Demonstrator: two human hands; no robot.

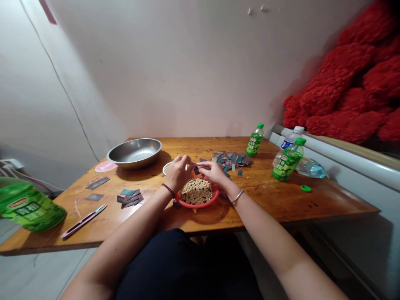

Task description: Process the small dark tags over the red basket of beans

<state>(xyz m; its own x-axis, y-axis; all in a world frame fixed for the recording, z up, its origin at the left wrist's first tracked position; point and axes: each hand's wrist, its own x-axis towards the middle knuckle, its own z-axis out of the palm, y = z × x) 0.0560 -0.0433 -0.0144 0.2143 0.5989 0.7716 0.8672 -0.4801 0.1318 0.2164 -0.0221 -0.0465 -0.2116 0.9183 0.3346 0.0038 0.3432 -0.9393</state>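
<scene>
A red plastic basket [197, 205] holds many pale beads mixed with dark ones. Over its far edge, my left hand [178, 170] and my right hand [213, 171] meet with bent fingers around a small dark piece [196, 170]. My left fingers are pinched together; what they hold is too small to make out. The right fingertips press at the dark piece. Behind my left hand a small white bowl [165, 168] is partly hidden. Dark and green fabric-like pieces [233, 159] lie heaped beyond my right hand.
A steel bowl [134, 154] stands at the back left of the wooden table [265, 200]. Thread snips [83, 221], a small pile of pieces [130, 198] and a large green bottle [29, 206] are left. Two green bottles [255, 141] [287, 161] and a green cap [305, 188] are right.
</scene>
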